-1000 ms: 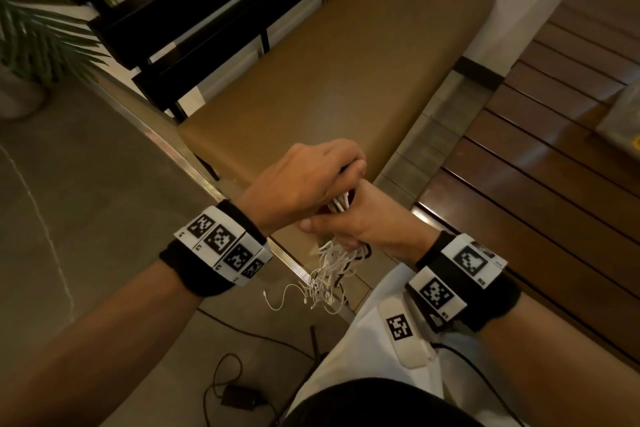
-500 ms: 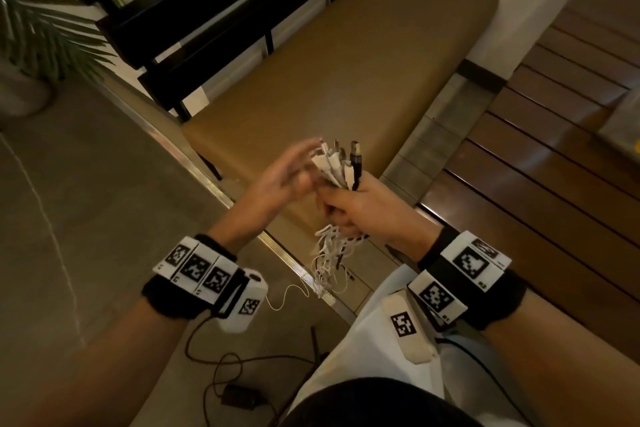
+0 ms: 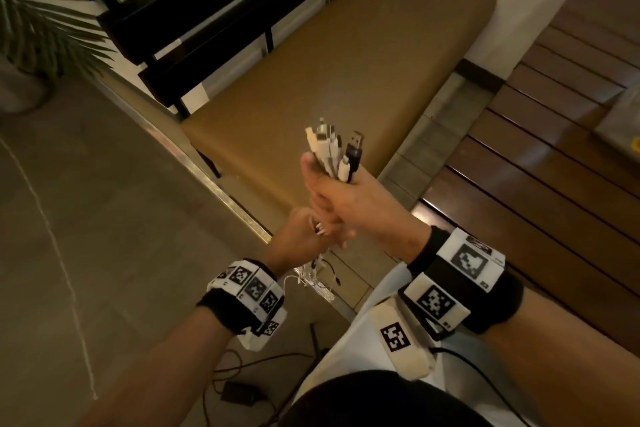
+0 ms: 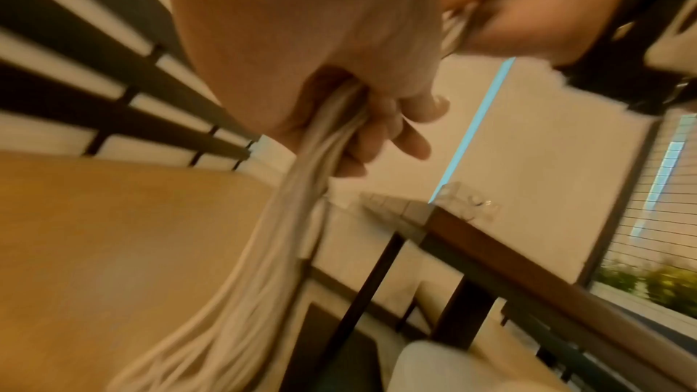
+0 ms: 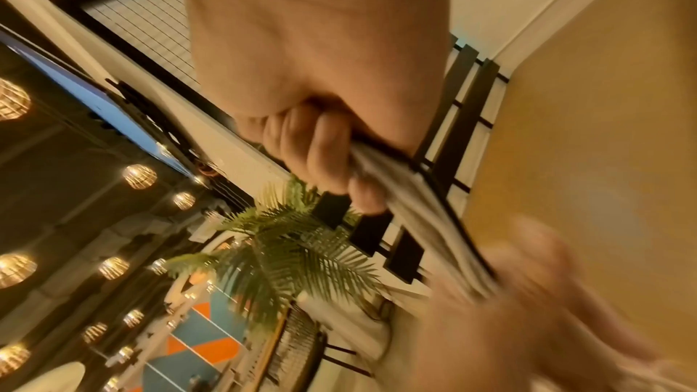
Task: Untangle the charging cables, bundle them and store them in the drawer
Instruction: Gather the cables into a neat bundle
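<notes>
A bunch of charging cables [image 3: 334, 152], mostly white with one black, stands upright in my right hand [image 3: 341, 199], which grips it just below the plugs. The plug ends fan out above my fist. Directly underneath, my left hand [image 3: 304, 236] is wrapped round the same bunch [image 4: 324, 136], and the loose white strands [image 3: 311, 276] dangle below it. In the right wrist view my fingers [image 5: 324, 154] curl round the cables [image 5: 407, 190]. No drawer is in view.
A tan padded bench [image 3: 346, 55] with a black slatted back [image 3: 194, 10] lies ahead. A dark wooden slatted table [image 3: 536, 166] is at the right. A palm plant [image 3: 38, 17] stands at the far left. A black adapter with its cord [image 3: 239, 392] lies on the floor.
My left hand dropped from the plug ends to below my right hand and now grips the bunch lower down. My right hand rose a little with the plugs.
</notes>
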The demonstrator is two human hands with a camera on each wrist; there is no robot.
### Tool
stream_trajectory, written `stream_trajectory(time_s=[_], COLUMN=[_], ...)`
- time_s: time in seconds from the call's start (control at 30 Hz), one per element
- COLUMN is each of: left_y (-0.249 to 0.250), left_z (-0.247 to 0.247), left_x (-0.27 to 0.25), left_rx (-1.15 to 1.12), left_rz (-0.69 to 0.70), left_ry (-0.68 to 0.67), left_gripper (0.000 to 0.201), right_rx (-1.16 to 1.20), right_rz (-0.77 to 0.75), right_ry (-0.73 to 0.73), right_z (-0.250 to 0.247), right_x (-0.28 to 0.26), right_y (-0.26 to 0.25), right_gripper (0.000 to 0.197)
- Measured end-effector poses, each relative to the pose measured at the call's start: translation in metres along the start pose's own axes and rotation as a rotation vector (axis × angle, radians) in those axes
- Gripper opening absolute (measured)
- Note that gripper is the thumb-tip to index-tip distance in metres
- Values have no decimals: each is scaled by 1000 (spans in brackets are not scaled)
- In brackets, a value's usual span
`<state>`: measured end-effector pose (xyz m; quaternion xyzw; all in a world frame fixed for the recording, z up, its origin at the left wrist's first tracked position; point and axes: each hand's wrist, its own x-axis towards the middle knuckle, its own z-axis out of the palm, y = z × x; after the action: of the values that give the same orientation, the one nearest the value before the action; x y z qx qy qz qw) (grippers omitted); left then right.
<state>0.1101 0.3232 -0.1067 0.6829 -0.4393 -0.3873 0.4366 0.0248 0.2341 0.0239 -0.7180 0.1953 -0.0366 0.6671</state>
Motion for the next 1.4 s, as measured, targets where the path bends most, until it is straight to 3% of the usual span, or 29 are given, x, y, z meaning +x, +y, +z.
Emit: stream_trajectory(time_s=[0.13, 0.3, 0.4, 0.5, 0.63, 0.77, 0.97, 1.03, 1.07, 1.17, 1.2, 1.27, 1.37, 1.4], left_y=[-70, -137, -157, -179, -225, -205, -215, -170, -145, -44, -14, 30, 60, 61], left_z=[-9, -21, -26, -36, -54, -57, -71, -78, -80, -79, -74, -57, -15, -3], left_x=[-16, -59, -78, -86, -108, -103, -82, -62, -50, -15, -11, -7, 0, 3], left_rx=[127, 379, 378, 485, 554, 606, 797, 895, 854, 427, 328, 219, 3, -39], left_rz=[-261, -588, -674, -761, -957, -1010, -895, -798, -734, -487, -405, -242, -15, 39], left_ry=[-71, -115, -31, -32, -39, -23, -286, -286, -285, -359, -387, -370, -222, -169], left_gripper=[30, 24, 14, 37, 45, 42, 49, 58, 71, 110, 107, 80, 35, 29], right_rx=[-23, -173, -228, -215, -158, -108, -144, -88, -53, 13, 31, 67, 115, 112], right_rz=[-139, -176, -151, -158, -237, -271, -211, -150, -113, -41, -42, -63, -99, -104], right_ry=[99, 21, 5, 48, 130, 70, -6, -26, -34, -27, -12, 40, 142, 168], right_z=[-4, -8, 0, 3, -8, 5, 14, 17, 18, 19, 18, 14, 1, -5], right_x=[3, 2, 1, -5, -8, -6, 3, 3, 3, 1, -1, -3, -5, -6], right_y=[-16, -25, -18, -19, -38, -43, -24, -12, -6, 7, 7, 6, 3, 4], right_gripper=[35, 41, 30, 29, 24, 37, 55, 51, 46, 36, 33, 36, 43, 39])
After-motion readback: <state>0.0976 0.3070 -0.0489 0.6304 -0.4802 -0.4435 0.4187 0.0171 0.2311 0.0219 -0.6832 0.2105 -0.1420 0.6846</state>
